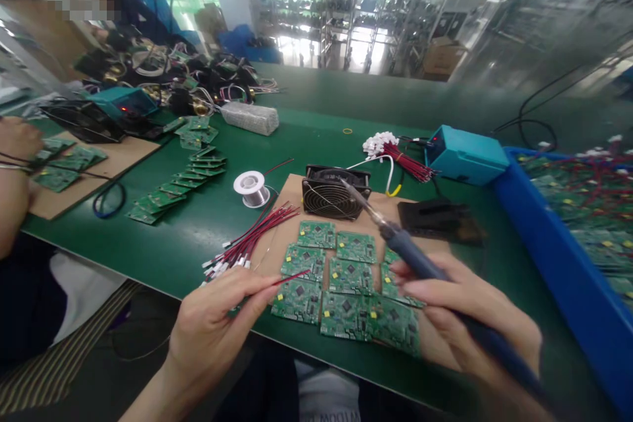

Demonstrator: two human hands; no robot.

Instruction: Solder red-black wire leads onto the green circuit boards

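Between thumb and forefinger, my left hand (222, 313) pinches a thin red wire (295, 276), whose end sticks out over the circuit boards. My right hand (475, 310) is wrapped round a soldering iron (415, 254) with a dark blue handle, its metal tip pointing up and left in front of a black fan (336, 194). Green circuit boards (349, 306) with yellow parts lie in rows on a brown board (291, 194) below both hands. Beside my left hand is a bundle of red and black wires (264, 231) with white connectors. My right hand partly hides the rightmost boards.
A solder spool (252, 189) stands left of the fan. Behind are a second wire bundle (395, 153) and a teal soldering station (465, 155). A blue bin (554, 264) of wired boards edges the right. At left, a co-worker's arm (14, 178) rests near more boards (173, 188).
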